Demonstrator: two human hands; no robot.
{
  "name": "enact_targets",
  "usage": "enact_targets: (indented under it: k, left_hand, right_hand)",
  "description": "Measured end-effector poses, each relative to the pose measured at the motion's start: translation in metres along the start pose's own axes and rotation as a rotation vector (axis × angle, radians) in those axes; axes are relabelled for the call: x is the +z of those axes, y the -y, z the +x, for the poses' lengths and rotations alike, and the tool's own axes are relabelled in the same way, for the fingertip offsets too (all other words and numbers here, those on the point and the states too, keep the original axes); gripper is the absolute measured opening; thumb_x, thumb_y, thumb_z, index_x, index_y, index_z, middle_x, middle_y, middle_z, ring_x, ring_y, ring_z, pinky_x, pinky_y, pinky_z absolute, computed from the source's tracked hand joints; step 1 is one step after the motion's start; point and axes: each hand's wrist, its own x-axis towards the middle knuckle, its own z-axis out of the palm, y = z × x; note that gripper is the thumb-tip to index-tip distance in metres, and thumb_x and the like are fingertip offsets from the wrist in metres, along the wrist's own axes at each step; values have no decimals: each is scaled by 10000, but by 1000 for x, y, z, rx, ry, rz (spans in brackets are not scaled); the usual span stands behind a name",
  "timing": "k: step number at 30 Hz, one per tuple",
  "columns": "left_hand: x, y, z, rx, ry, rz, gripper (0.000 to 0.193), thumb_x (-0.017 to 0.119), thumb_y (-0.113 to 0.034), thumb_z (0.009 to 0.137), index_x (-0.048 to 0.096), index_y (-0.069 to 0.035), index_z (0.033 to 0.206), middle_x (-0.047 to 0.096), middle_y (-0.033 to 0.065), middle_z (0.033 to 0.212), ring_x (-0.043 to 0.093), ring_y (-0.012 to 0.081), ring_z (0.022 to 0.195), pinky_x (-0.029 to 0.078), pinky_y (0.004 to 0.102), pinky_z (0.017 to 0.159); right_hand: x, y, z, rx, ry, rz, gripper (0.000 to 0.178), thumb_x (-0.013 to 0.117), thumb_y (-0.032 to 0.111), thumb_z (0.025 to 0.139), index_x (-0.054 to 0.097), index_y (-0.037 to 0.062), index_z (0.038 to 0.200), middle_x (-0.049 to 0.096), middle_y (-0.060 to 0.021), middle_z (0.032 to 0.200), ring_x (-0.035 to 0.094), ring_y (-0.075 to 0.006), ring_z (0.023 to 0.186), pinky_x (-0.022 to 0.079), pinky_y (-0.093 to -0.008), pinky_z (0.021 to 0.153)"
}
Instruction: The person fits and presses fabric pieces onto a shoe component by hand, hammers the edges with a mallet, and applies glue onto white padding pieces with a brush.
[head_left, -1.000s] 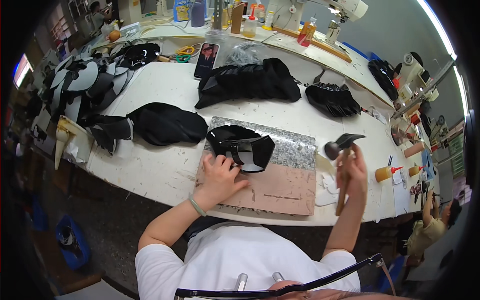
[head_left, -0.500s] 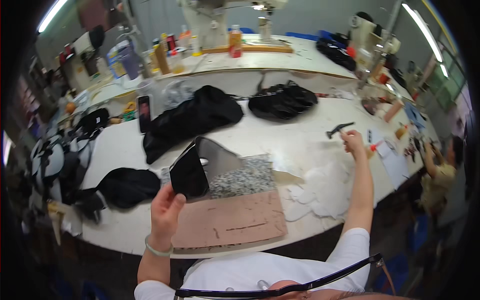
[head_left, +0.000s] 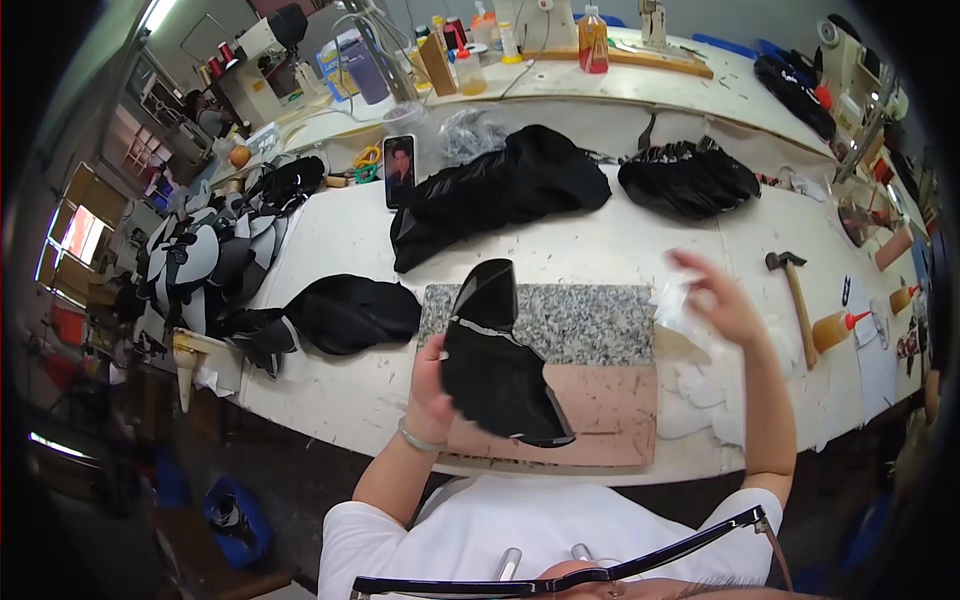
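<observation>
My left hand (head_left: 432,397) grips the left edge of a black, curved sheet piece (head_left: 505,375), glossy with a pale seam across it. The piece is held above a speckled stone slab (head_left: 590,325) and a pinkish-brown board (head_left: 610,410). My right hand (head_left: 722,300) is raised above white cut pieces (head_left: 705,390), fingers apart and somewhat blurred, holding nothing. To its right a hammer (head_left: 798,305) with a wooden handle lies on the table, apart from the hand.
Black fabric bundles (head_left: 500,195) lie along the table's far side, another (head_left: 350,313) at left. A phone (head_left: 400,172) stands upright beside them. An amber glue bottle (head_left: 838,330) lies right of the hammer. Grey and black pieces (head_left: 205,255) are heaped at far left.
My right hand has let go of the hammer, now lying on the table, and moved back toward the middle. My left hand has turned the black piece, showing its broad face. The view has shifted left.
</observation>
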Motion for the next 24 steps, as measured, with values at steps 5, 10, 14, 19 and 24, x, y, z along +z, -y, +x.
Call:
enact_targets:
  k: [5, 10, 14, 19, 24]
  left_hand:
    - [-11, 1, -3, 235, 354, 1145, 427, 376, -304, 983, 498, 31, 1218, 624, 160, 1082, 637, 270, 959, 535, 388, 857]
    - [-3, 6, -22, -81, 299, -253, 444, 417, -368, 961, 518, 19, 1152, 624, 163, 1056, 631, 282, 955, 528, 411, 858]
    - [-45, 1, -29, 17, 78, -194, 369, 510, -374, 907, 593, -29, 1010, 596, 92, 815, 608, 261, 812, 494, 426, 860]
    - [-31, 5, -54, 25, 55, -179, 270, 576, -318, 858, 501, -127, 681, 397, -25, 542, 432, 112, 571, 425, 307, 759]
    - [-51, 9, -67, 50, 102, -505, 278, 568, -267, 853, 491, -168, 605, 302, -49, 494, 364, 83, 566, 379, 293, 782]
  right_hand:
    - [136, 100, -22, -417, 279, 63, 1035, 823, 323, 668, 226, 30, 1461, 286, -132, 1500, 368, -289, 1324, 338, -434, 1049]
    - [178, 96, -23, -632, 26, -156, 566, 740, 225, 796, 506, -16, 1252, 607, -150, 1161, 606, -253, 1059, 500, -364, 863]
    - [199, 95, -29, 257, -18, 829, 253, 492, 194, 971, 576, 11, 1123, 653, -92, 1009, 658, -170, 913, 537, -295, 697]
    - [224, 99, -38, 493, -59, 1223, 302, 428, 264, 990, 555, 28, 1127, 652, -90, 1011, 666, -189, 897, 561, -326, 657]
    - [240, 103, -44, 504, -210, 1233, 329, 398, 262, 984, 527, 12, 1152, 645, -124, 1029, 669, -210, 885, 583, -347, 664]
